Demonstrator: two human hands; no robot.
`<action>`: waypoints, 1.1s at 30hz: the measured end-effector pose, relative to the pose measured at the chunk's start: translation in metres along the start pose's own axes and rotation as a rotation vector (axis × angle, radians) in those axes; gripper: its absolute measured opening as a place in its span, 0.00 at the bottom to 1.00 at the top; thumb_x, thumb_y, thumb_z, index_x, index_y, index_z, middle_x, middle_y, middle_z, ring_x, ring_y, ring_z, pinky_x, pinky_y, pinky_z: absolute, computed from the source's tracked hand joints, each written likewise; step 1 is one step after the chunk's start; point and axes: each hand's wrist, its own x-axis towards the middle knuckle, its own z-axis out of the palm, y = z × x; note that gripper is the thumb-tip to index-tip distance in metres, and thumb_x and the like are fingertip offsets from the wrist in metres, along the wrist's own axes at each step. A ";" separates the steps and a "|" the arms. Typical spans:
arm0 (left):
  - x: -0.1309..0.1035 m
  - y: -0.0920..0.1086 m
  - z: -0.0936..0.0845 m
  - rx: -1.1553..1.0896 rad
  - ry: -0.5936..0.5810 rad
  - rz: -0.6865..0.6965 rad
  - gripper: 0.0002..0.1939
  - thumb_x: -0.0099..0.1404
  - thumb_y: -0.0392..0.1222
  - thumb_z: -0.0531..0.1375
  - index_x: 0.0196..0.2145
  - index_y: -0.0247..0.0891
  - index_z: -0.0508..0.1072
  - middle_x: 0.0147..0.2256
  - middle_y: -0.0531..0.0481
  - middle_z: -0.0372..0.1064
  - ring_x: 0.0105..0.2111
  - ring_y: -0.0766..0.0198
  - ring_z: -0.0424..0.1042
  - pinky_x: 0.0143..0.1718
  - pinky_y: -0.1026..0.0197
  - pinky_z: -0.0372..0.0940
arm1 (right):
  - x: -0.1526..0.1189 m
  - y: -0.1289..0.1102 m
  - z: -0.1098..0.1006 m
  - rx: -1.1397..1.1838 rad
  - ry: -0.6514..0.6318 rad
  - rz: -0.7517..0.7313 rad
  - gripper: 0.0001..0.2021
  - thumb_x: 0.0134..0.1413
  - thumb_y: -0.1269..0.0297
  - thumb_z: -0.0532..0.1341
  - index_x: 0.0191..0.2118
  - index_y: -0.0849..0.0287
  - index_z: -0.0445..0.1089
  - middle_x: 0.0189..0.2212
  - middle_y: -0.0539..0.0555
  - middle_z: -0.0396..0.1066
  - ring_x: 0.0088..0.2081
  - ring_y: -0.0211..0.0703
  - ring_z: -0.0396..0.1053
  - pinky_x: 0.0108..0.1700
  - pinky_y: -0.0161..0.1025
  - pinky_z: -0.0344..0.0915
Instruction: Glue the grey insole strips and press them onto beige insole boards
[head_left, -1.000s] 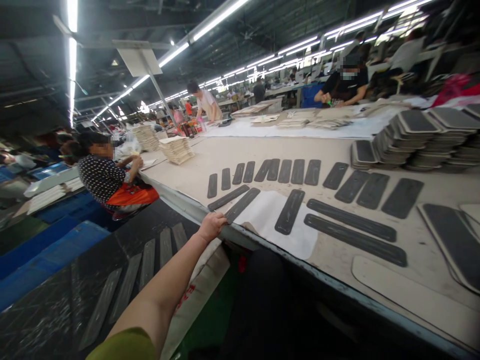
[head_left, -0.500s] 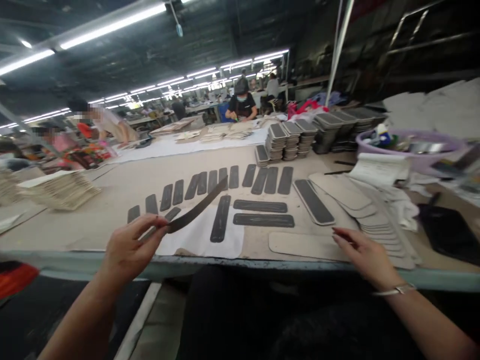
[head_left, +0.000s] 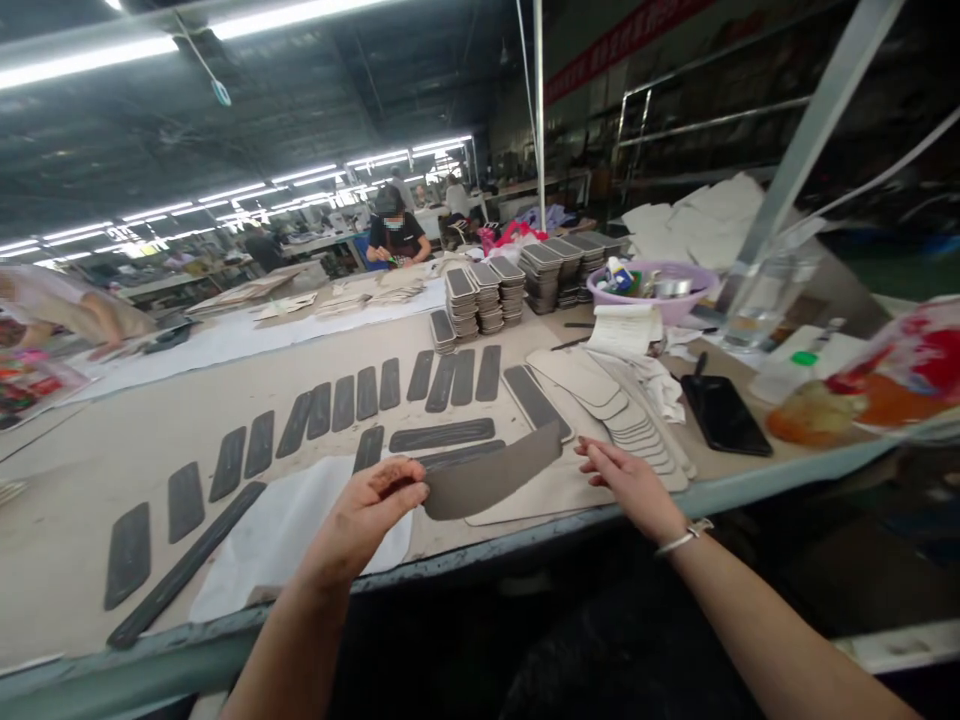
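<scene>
My left hand (head_left: pixel 373 515) pinches one end of a long dark grey strip (head_left: pixel 491 472) and holds it flat just above the table's front edge. The strip's far end reaches toward my right hand (head_left: pixel 628 482), which rests fingers spread on a beige rounded board (head_left: pixel 540 495) lying at the front of the table. A fanned pile of more beige boards (head_left: pixel 622 410) lies just beyond that hand. Rows of dark strips (head_left: pixel 337 405) are laid out across the beige table (head_left: pixel 150 410), some over a white sheet (head_left: pixel 277 530).
Stacks of dark-faced pads (head_left: pixel 480 295) stand at the back. A purple basin (head_left: pixel 656 290), a black phone (head_left: pixel 724 412), a clear jug (head_left: pixel 765 290) and a bag (head_left: pixel 885 375) sit on the right. Other people work at far tables (head_left: pixel 394 235).
My view has swung right. My left hand picked a dark strip off the table edge and carried it rightward; my right hand came into view and settled on the beige board.
</scene>
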 end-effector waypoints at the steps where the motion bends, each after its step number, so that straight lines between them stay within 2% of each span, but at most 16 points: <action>1: 0.002 -0.005 0.003 -0.029 0.001 -0.017 0.08 0.50 0.43 0.67 0.29 0.39 0.76 0.30 0.51 0.72 0.32 0.62 0.71 0.35 0.62 0.68 | 0.001 0.002 0.000 -0.016 0.004 0.014 0.29 0.53 0.41 0.57 0.49 0.60 0.73 0.40 0.58 0.74 0.37 0.45 0.72 0.35 0.39 0.73; 4: 0.007 -0.018 0.008 -0.098 -0.008 -0.063 0.10 0.49 0.43 0.68 0.30 0.39 0.76 0.31 0.51 0.72 0.33 0.64 0.70 0.36 0.63 0.67 | 0.003 0.004 0.000 -0.071 0.017 0.050 0.26 0.52 0.44 0.58 0.46 0.59 0.75 0.32 0.55 0.74 0.31 0.42 0.72 0.35 0.39 0.71; 9: 0.017 -0.030 0.015 -0.204 0.008 -0.112 0.12 0.49 0.43 0.69 0.31 0.37 0.75 0.29 0.53 0.70 0.29 0.68 0.68 0.33 0.67 0.64 | 0.001 0.002 -0.006 -0.182 0.061 0.106 0.24 0.50 0.44 0.58 0.41 0.59 0.76 0.30 0.54 0.74 0.28 0.41 0.71 0.32 0.37 0.68; 14: 0.029 -0.058 0.039 -0.209 0.065 -0.224 0.17 0.47 0.42 0.68 0.34 0.34 0.71 0.23 0.55 0.68 0.24 0.70 0.67 0.29 0.67 0.61 | 0.004 0.010 -0.027 -0.382 0.063 0.166 0.19 0.46 0.46 0.60 0.34 0.56 0.77 0.24 0.52 0.73 0.26 0.44 0.70 0.30 0.39 0.64; 16: 0.033 -0.076 0.051 -0.134 0.085 -0.260 0.15 0.48 0.40 0.67 0.33 0.35 0.69 0.21 0.57 0.66 0.22 0.70 0.65 0.27 0.67 0.59 | 0.008 0.014 -0.035 -0.464 0.052 0.192 0.16 0.44 0.49 0.62 0.34 0.55 0.77 0.23 0.51 0.73 0.28 0.45 0.71 0.32 0.39 0.64; 19: 0.037 -0.102 0.065 0.106 0.106 -0.283 0.11 0.51 0.38 0.64 0.32 0.37 0.67 0.19 0.59 0.65 0.20 0.70 0.64 0.25 0.66 0.56 | 0.011 0.019 -0.041 -0.551 0.025 0.236 0.14 0.43 0.53 0.62 0.35 0.55 0.76 0.23 0.49 0.73 0.30 0.45 0.71 0.33 0.39 0.63; 22: 0.039 -0.116 0.071 0.373 0.093 -0.246 0.08 0.56 0.38 0.62 0.33 0.39 0.66 0.21 0.59 0.67 0.22 0.69 0.66 0.26 0.66 0.55 | 0.013 0.021 -0.039 -0.624 0.021 0.273 0.12 0.45 0.54 0.62 0.33 0.55 0.74 0.24 0.49 0.73 0.29 0.43 0.71 0.34 0.38 0.63; 27: 0.040 -0.113 0.070 0.574 0.030 -0.232 0.08 0.57 0.39 0.63 0.34 0.40 0.66 0.25 0.56 0.72 0.27 0.65 0.70 0.29 0.65 0.56 | 0.013 0.019 -0.036 -0.738 0.030 0.278 0.11 0.44 0.52 0.62 0.30 0.54 0.71 0.25 0.48 0.73 0.32 0.44 0.71 0.36 0.38 0.62; 33: 0.040 -0.106 0.067 0.569 -0.020 -0.267 0.09 0.56 0.38 0.63 0.34 0.40 0.66 0.25 0.57 0.72 0.27 0.66 0.71 0.29 0.65 0.57 | 0.015 0.020 -0.038 -0.787 0.012 0.298 0.13 0.43 0.52 0.62 0.32 0.54 0.72 0.27 0.48 0.74 0.32 0.43 0.72 0.35 0.38 0.62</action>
